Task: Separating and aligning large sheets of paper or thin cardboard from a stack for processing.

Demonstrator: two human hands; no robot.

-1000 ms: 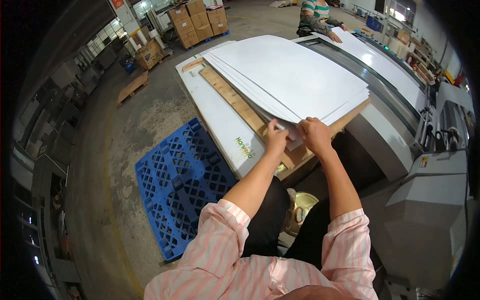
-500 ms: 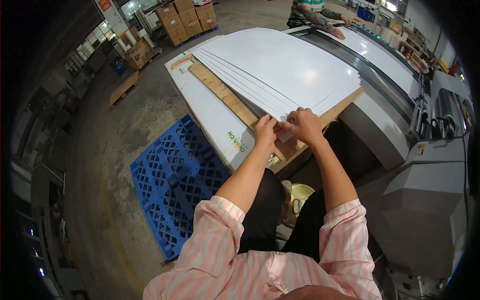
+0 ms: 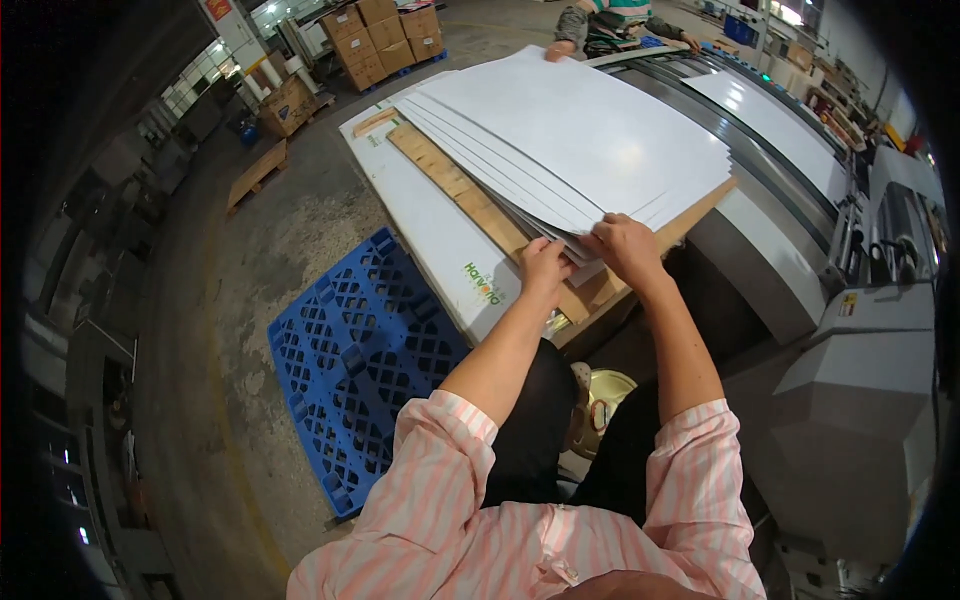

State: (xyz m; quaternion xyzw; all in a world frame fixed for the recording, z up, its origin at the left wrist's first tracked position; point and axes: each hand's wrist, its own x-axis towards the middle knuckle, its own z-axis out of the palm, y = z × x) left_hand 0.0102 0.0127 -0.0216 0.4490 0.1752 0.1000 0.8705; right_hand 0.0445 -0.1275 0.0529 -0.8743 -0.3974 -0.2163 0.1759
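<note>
Both arms reach forward; the left hand (image 3: 543,262) and right hand (image 3: 625,247) pinch the near corner of the white sheets (image 3: 580,140), fingers curled over the edge.

Print factory floor, large grey machine (image 3: 850,400), blue pallet (image 3: 350,360), stacked cartons (image 3: 385,30)

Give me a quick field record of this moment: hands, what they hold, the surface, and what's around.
left hand: grips the near corner of the white sheets
right hand: grips the same corner, beside the left hand
sheets: large fanned stack, edges stepped
support: brown board on a white slab
floor: blue plastic pallet on the left
right side: grey machine
far end: another person at the sheets' far edge
</note>
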